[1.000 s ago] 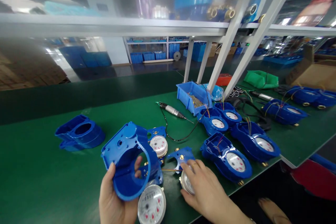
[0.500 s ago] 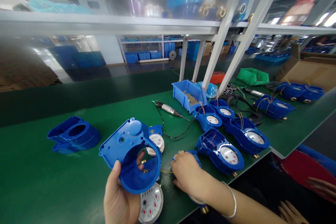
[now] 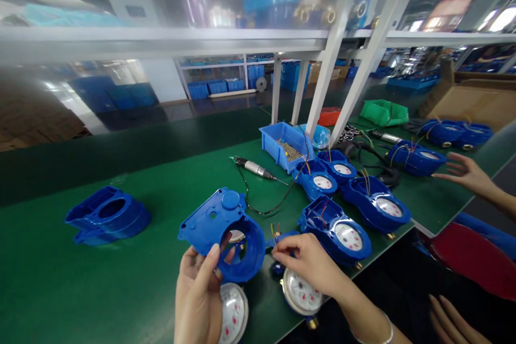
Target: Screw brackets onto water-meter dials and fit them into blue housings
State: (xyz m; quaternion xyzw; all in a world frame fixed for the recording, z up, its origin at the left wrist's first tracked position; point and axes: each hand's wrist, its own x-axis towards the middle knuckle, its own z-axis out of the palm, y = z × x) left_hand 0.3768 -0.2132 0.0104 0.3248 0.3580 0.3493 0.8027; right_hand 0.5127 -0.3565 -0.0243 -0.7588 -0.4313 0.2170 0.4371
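- Blue plastic housing with a large round opening (image 3: pixel 209 231): raised above the green bench top (image 3: pixel 169 183), its flat plate tilted toward the camera.
- Left hand (image 3: pixel 199 295): clamped on that housing, thumb on the near face, fingertips showing through the opening.
- Right hand (image 3: pixel 308 258): thumb and fingers pinched together on thin coloured wires (image 3: pixel 274 231), whose ends stick up above the fingertips.
- Round white-faced meter with red pointers (image 3: pixel 301 293): below the right hand, partly covered by it.
- Second white-dialled round meter (image 3: pixel 236 312): just beside the left hand, which hides part of it.
- Blue housing with a dial fitted in it (image 3: pixel 334 231): beyond the right hand, on the bench.
- Silver-and-black cylindrical screwdriver (image 3: pixel 256 169): lying near a light-blue plastic bin (image 3: pixel 274 150).
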